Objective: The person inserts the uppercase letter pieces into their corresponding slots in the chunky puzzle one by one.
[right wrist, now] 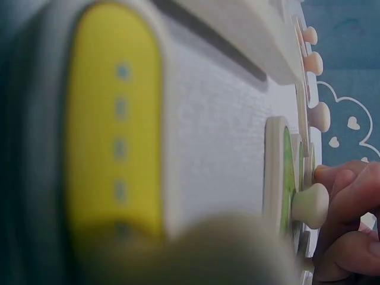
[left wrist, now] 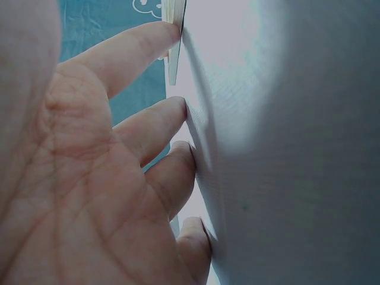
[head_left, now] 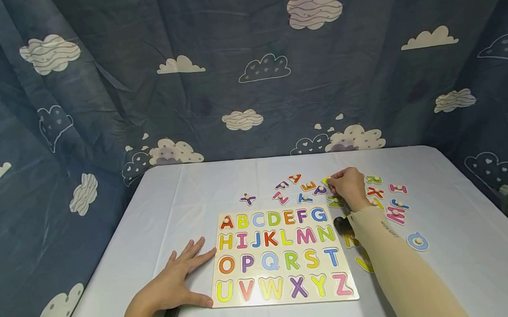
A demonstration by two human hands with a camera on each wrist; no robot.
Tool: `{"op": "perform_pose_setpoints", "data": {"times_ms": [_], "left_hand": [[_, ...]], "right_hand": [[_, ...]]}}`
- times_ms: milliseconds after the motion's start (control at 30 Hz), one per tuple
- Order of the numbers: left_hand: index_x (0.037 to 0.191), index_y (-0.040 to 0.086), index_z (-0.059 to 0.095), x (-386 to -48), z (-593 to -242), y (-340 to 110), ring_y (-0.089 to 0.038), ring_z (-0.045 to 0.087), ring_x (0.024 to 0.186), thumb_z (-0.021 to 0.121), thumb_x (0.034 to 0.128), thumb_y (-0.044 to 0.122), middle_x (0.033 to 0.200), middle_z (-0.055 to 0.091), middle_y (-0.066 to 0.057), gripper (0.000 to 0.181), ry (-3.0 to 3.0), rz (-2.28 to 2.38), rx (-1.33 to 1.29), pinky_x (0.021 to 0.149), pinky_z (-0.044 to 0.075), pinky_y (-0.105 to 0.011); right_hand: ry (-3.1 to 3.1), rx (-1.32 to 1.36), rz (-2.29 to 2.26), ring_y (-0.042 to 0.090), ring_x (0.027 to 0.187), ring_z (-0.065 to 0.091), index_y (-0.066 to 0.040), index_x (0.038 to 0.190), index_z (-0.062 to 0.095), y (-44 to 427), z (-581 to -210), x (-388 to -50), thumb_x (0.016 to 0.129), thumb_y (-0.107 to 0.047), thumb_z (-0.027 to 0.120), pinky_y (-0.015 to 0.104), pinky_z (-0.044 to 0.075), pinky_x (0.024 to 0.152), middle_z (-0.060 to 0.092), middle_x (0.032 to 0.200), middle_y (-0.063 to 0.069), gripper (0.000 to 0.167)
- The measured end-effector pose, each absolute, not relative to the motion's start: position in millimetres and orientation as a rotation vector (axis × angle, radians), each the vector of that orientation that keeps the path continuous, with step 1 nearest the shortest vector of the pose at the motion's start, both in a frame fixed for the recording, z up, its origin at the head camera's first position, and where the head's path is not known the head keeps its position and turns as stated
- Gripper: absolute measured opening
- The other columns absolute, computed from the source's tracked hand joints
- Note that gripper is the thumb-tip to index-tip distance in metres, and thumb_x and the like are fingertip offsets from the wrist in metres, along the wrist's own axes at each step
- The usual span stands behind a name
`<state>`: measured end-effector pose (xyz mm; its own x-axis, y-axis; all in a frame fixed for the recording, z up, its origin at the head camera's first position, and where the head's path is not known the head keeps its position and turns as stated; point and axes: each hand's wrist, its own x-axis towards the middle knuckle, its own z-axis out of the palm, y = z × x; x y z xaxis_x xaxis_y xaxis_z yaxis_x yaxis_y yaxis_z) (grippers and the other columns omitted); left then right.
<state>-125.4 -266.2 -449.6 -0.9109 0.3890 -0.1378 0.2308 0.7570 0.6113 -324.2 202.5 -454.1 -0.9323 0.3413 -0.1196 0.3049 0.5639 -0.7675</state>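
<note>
A wooden alphabet board point(head_left: 240, 295) lies on the white table, with a knobbed A piece point(head_left: 226, 222) at its top left. My left hand point(head_left: 174, 279) rests spread beside the board's left edge, index finger and thumb touching it. In the left wrist view that hand point(left wrist: 101, 154) has its fingertips on the table and the board's edge point(left wrist: 173, 41). Beyond the board's top right corner, my right hand point(head_left: 350, 186) pinches a small yellow piece point(head_left: 325, 180). In the right wrist view the fingers point(right wrist: 350, 196) are curled behind a green knobbed piece point(right wrist: 287, 172); what they pinch is mostly hidden.
Loose letter pieces lie behind the board, including a purple X point(head_left: 248, 199) and a pink Z point(head_left: 280, 197). Several more surround my right arm, among them a red X point(head_left: 375, 192), a pink I point(head_left: 398, 189) and a blue Q point(head_left: 417, 241). A cloud-patterned cloth point(head_left: 233, 96) hangs behind the table.
</note>
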Motion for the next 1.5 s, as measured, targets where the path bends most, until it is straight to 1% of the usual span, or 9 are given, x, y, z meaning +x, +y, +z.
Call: {"op": "perform_pose_setpoints", "data": {"times_ms": [167, 300, 467, 600, 733, 1000, 1133, 1367, 1500], "left_hand": [[0.16, 0.027, 0.054, -125.3, -449.4, -265.5, -0.05, 0.014, 0.166, 0.101, 0.0613, 0.054, 0.179, 0.026, -0.013, 0.112, 2.696, 0.889, 0.479, 0.126, 0.0, -0.082], [0.16, 0.027, 0.054, -125.0, -449.3, -265.4, -0.05, 0.014, 0.166, 0.101, 0.0616, 0.055, 0.179, 0.026, -0.013, 0.113, 2.697, 0.883, 0.482, 0.126, 0.001, -0.081], [0.16, 0.027, 0.054, -124.6, -448.1, -265.6, -0.05, 0.015, 0.166, 0.101, 0.0607, 0.055, 0.179, 0.027, -0.013, 0.113, 2.704, 0.881, 0.486, 0.126, 0.001, -0.081], [0.16, 0.027, 0.054, -124.3, -447.7, -265.9, -0.05, 0.015, 0.166, 0.101, 0.0606, 0.055, 0.179, 0.027, -0.014, 0.113, 2.707, 0.884, 0.489, 0.126, 0.002, -0.082], [0.16, 0.027, 0.054, -124.5, -448.5, -266.2, -0.05, 0.014, 0.166, 0.101, 0.0607, 0.054, 0.179, 0.027, -0.014, 0.113, 2.704, 0.888, 0.485, 0.126, 0.001, -0.082], [0.16, 0.028, 0.054, -124.9, -450.0, -266.5, -0.05, 0.015, 0.166, 0.101, 0.0606, 0.055, 0.179, 0.027, -0.013, 0.113, 2.713, 0.877, 0.495, 0.126, 0.002, -0.082], [0.16, 0.026, 0.054, -124.4, -450.3, -266.3, -0.05, 0.015, 0.166, 0.101, 0.0606, 0.055, 0.178, 0.027, -0.015, 0.113, 2.71, 0.885, 0.499, 0.126, 0.003, -0.082], [0.16, 0.026, 0.054, -125.2, -450.2, -265.6, -0.05, 0.015, 0.166, 0.101, 0.0607, 0.055, 0.178, 0.027, -0.014, 0.114, 2.714, 0.881, 0.487, 0.126, 0.002, -0.081], [0.16, 0.026, 0.053, -125.3, -450.5, -265.9, -0.05, 0.015, 0.166, 0.101, 0.0608, 0.055, 0.179, 0.027, -0.014, 0.114, 2.716, 0.873, 0.49, 0.126, 0.002, -0.082]], "right_hand": [[-2.747, -0.569, 1.306, 0.009, 0.06, 0.061, 0.003, 0.108, 0.073, 202.4, -454.3, -323.9, 0.102, -0.016, 0.071, 0.021, 0.049, 0.055, 0.068, 0.076, 0.005, 0.02], [-2.753, -0.542, 1.309, 0.009, 0.061, 0.061, 0.003, 0.111, 0.073, 204.4, -452.3, -322.4, 0.102, -0.016, 0.069, 0.021, 0.05, 0.054, 0.068, 0.077, 0.005, 0.022], [-2.756, -0.476, 1.379, 0.009, 0.059, 0.061, 0.006, 0.114, 0.072, 208.1, -450.1, -322.6, 0.103, -0.016, 0.066, 0.02, 0.053, 0.053, 0.067, 0.073, 0.003, 0.025], [-2.754, -0.474, 1.485, 0.008, 0.059, 0.062, 0.007, 0.119, 0.07, 207.5, -447.0, -323.3, 0.104, -0.016, 0.066, 0.02, 0.057, 0.055, 0.067, 0.073, 0.002, 0.028], [-2.769, -0.463, 1.536, 0.008, 0.06, 0.062, 0.006, 0.121, 0.069, 204.4, -445.9, -323.3, 0.105, -0.016, 0.067, 0.02, 0.058, 0.056, 0.067, 0.074, 0.002, 0.028], [-2.811, -0.305, 1.519, 0.008, 0.057, 0.062, 0.008, 0.124, 0.069, 195.9, -442.6, -314.2, 0.105, -0.019, 0.066, 0.021, 0.054, 0.052, 0.07, 0.073, 0.003, 0.033], [-2.858, -0.237, 1.488, 0.009, 0.06, 0.062, 0.006, 0.123, 0.069, 187.0, -441.0, -309.5, 0.105, -0.022, 0.067, 0.02, 0.053, 0.055, 0.07, 0.076, 0.003, 0.033], [-2.908, -0.08, 1.408, 0.015, 0.07, 0.064, 0.002, 0.119, 0.07, 165.1, -436.1, -300.7, 0.105, -0.022, 0.07, 0.02, 0.052, 0.061, 0.071, 0.084, 0.008, 0.028], [-2.929, 0.009, 1.39, 0.016, 0.071, 0.064, 0.001, 0.116, 0.07, 150.8, -435.7, -295.3, 0.104, -0.022, 0.071, 0.02, 0.052, 0.062, 0.07, 0.082, 0.008, 0.026]]}}
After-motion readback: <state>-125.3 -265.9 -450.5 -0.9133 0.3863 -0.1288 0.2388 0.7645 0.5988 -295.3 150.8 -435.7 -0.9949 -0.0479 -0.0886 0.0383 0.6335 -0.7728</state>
